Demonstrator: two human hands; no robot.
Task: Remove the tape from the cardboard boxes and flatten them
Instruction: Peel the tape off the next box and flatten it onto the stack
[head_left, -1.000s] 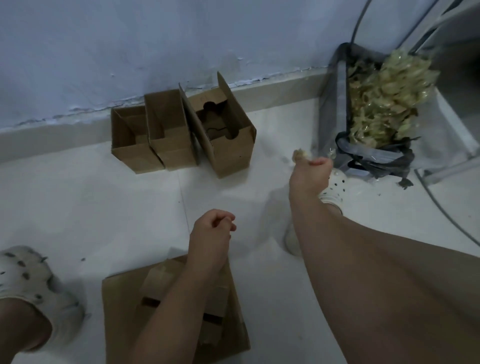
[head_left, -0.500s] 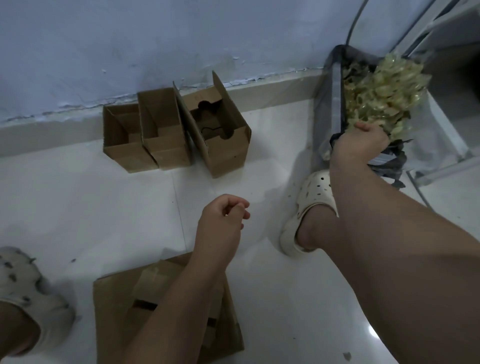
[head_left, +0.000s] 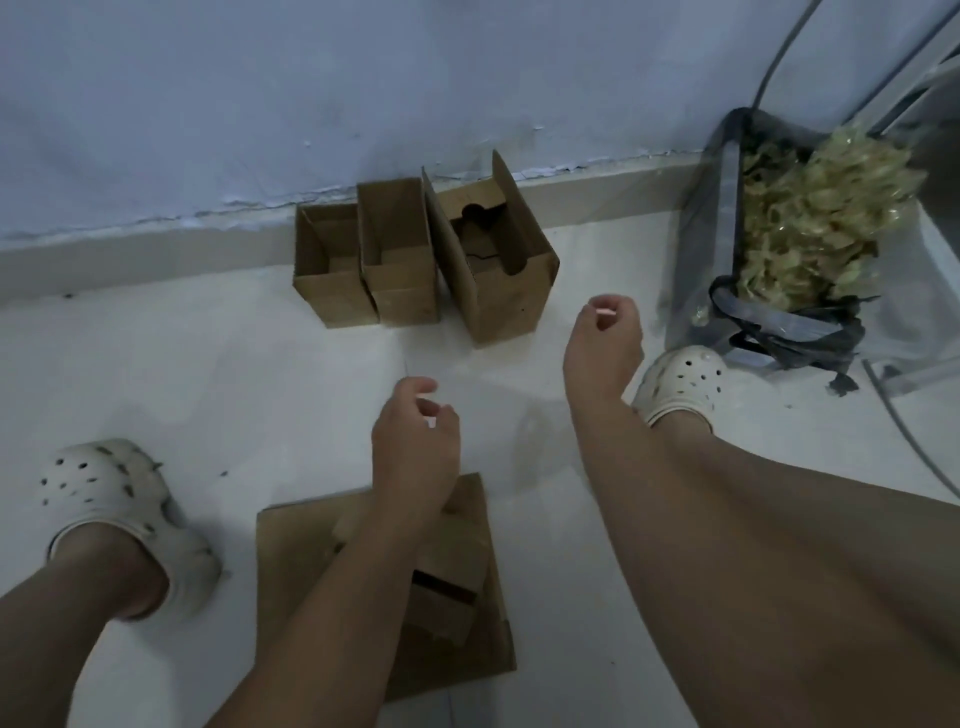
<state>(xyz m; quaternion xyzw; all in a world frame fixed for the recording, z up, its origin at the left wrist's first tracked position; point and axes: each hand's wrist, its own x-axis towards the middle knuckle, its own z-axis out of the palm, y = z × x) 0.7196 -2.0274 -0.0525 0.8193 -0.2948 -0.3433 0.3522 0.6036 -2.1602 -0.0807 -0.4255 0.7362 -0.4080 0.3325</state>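
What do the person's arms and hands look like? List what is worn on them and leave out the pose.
The left forearm and right forearm are bare, with no sleeve in view. The left hand and right hand wear no gloves. No watch, bracelet or ring shows on either. The light is dim, so small details could be hidden.

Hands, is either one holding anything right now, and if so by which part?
Nothing is held. The left hand hangs loosely curled over the flattened cardboard, the right hand loosely curled in front of the boxes; both are empty.
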